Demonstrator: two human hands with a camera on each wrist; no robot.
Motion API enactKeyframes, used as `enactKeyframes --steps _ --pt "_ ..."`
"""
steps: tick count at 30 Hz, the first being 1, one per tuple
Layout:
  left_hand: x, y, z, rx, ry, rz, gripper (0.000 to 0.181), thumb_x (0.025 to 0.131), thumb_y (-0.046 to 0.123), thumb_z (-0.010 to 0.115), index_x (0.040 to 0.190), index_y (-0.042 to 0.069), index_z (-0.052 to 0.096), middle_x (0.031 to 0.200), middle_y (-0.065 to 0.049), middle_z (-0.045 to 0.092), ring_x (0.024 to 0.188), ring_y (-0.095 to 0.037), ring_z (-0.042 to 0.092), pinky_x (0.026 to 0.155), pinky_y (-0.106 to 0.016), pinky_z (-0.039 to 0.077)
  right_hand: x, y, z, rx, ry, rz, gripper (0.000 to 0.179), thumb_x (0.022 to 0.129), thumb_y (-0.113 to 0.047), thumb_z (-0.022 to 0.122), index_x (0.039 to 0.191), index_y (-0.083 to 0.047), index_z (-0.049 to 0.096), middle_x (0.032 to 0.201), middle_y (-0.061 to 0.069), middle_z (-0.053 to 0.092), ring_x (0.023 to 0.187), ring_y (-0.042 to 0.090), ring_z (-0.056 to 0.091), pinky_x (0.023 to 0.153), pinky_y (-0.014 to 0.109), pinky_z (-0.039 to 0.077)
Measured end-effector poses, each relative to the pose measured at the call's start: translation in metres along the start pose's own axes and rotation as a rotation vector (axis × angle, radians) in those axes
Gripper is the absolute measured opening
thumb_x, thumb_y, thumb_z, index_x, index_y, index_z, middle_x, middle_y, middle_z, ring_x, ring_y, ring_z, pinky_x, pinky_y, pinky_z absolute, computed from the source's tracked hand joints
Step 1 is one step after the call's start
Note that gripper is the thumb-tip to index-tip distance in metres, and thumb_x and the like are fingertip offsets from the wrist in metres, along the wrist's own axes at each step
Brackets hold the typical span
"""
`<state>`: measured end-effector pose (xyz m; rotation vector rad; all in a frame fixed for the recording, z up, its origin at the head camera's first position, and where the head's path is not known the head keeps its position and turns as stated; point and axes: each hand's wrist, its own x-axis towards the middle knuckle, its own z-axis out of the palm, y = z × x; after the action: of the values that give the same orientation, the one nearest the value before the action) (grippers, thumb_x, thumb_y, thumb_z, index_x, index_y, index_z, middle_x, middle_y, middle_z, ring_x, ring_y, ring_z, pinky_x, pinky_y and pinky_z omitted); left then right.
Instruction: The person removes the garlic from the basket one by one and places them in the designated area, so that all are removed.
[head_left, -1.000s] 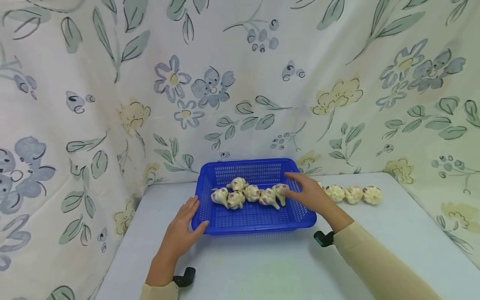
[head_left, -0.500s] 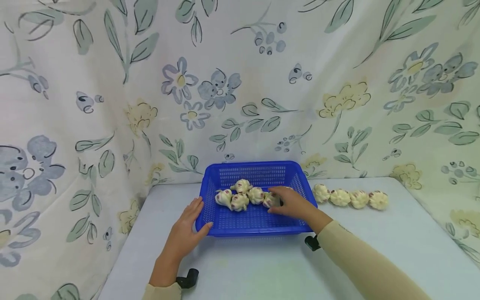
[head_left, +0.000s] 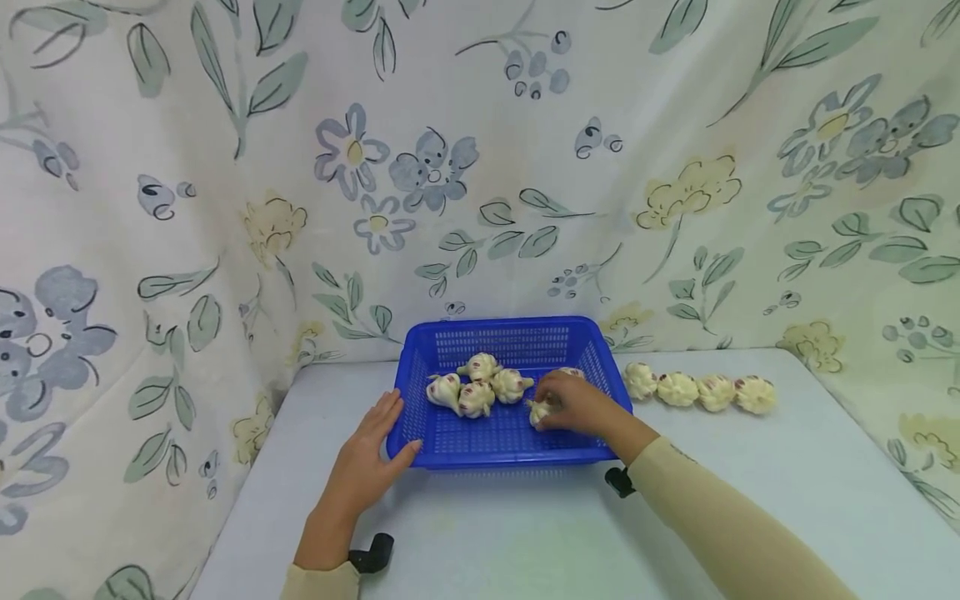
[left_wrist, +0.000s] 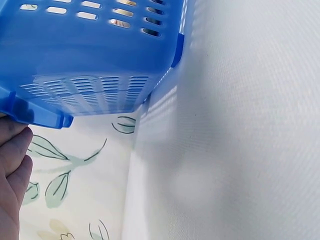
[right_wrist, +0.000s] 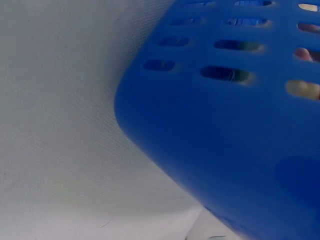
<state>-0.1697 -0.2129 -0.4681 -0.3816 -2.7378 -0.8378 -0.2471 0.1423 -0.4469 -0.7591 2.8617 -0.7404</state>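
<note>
Garlic bulb (head_left: pixel 538 413) sits pinched in the right hand (head_left: pixel 576 407) inside the slotted blue basket (head_left: pixel 480 459); the left hand (head_left: pixel 366 457), thumb spread wide, touches the basket's left rim. Farther inside lie 5 loose bulbs (head_left: pixel 512 385); right of the basket, a 4-bulb row (head_left: pixel 677 389).

Basket (head_left: pixel 517 457) solid blue, paler in left wrist view, deeper in right; walls patterned with rows of slots
Garlic bulbs (head_left: pixel 476 400) in basket creamy white, blotched purplish red; bulb (head_left: pixel 540 412) in right hand (head_left: pixel 576 406) creamy white
Row of bulbs (head_left: pixel 678 389) at right cream with dark red patches
Cloth backdrop (head_left: pixel 495 287) off-white, printed with blue-grey flowers, yellow blooms, grey-green leaves, dark outlines
Tabletop (head_left: pixel 450 533) plain white
Sleeves (head_left: pixel 735 525) plain beige
Wrist devices (head_left: pixel 372 554) black
</note>
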Motion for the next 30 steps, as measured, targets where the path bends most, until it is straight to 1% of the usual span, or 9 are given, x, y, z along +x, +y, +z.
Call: enactKeyframes --steps 1,3,7,11,14,17,22,30 --pt "-0.0003 -0.0002 -0.0001 -0.001 -0.003 -0.005 0.075 0.09 0.045 0.067 0.151 0.01 0.041 0.16 -0.004 0.032 0.147 -0.034 0.03 0.114 -0.057 0.032 0.0007 0.0003 0.0006 -0.004 -0.005 0.005 0.038 0.077 -0.028 0.085 0.107 -0.01 0.069 0.112 0.003 0.066 0.101 0.019 0.062 0.089 0.04 0.053" --pt "-0.0008 -0.0008 0.0005 -0.002 -0.008 -0.013 0.075 0.09 0.046 0.067 0.151 0.01 0.04 0.16 -0.005 0.032 0.147 -0.035 0.03 0.113 -0.058 0.032 0.0017 0.0007 0.0015 -0.004 -0.022 0.03 0.043 0.076 -0.027 0.085 0.111 -0.008 0.069 0.113 0.004 0.067 0.104 0.02 0.062 0.093 0.04 0.052" --pt "-0.0011 -0.0012 0.0014 -0.006 -0.006 -0.014 0.075 0.09 0.045 0.067 0.151 0.01 0.041 0.16 -0.005 0.033 0.146 -0.036 0.031 0.113 -0.059 0.033 0.0022 0.0006 0.0019 0.007 -0.067 0.098 0.059 0.077 -0.027 0.085 0.127 -0.004 0.064 0.126 0.009 0.065 0.118 0.027 0.06 0.103 0.045 0.048" --pt "-0.0006 -0.0013 0.0019 -0.009 0.008 -0.008 0.074 0.09 0.043 0.069 0.15 0.01 0.042 0.16 -0.005 0.034 0.146 -0.036 0.032 0.112 -0.059 0.033 0.0025 0.0004 0.0011 0.016 -0.089 0.141 0.066 0.077 -0.027 0.084 0.133 -0.004 0.06 0.133 0.012 0.062 0.125 0.03 0.057 0.106 0.049 0.045" --pt "0.0001 -0.0018 0.0021 -0.008 0.01 -0.003 0.074 0.09 0.044 0.068 0.15 0.01 0.041 0.16 -0.004 0.033 0.146 -0.035 0.031 0.113 -0.059 0.033 0.0029 0.0 0.0011 0.022 -0.1 0.166 0.067 0.077 -0.026 0.084 0.135 -0.005 0.058 0.136 0.011 0.06 0.127 0.031 0.055 0.108 0.05 0.044" --pt "0.0009 -0.0023 0.0013 -0.008 0.003 -0.002 0.075 0.09 0.046 0.067 0.15 0.01 0.041 0.16 -0.003 0.033 0.147 -0.034 0.031 0.113 -0.058 0.032 0.0036 -0.0002 0.0019 0.015 -0.13 0.195 0.068 0.078 -0.027 0.084 0.136 -0.005 0.058 0.136 0.012 0.061 0.126 0.031 0.056 0.107 0.05 0.044" --pt "0.0011 -0.0019 -0.0011 -0.012 -0.012 -0.008 0.077 0.09 0.05 0.065 0.151 0.011 0.04 0.16 -0.004 0.032 0.147 -0.033 0.03 0.113 -0.057 0.032 0.0037 0.0008 0.0032 -0.007 -0.19 0.191 0.069 0.075 -0.028 0.086 0.133 0.0 0.059 0.13 0.015 0.064 0.119 0.032 0.061 0.104 0.05 0.047" --pt "0.0004 -0.0013 -0.0011 -0.012 -0.022 -0.016 0.077 0.09 0.049 0.066 0.152 0.012 0.039 0.161 -0.002 0.031 0.148 -0.032 0.029 0.113 -0.057 0.032 0.0025 0.0 0.0036 0.025 -0.203 0.209 0.07 0.075 -0.028 0.086 0.133 -0.001 0.059 0.131 0.015 0.063 0.12 0.032 0.06 0.105 0.051 0.046"
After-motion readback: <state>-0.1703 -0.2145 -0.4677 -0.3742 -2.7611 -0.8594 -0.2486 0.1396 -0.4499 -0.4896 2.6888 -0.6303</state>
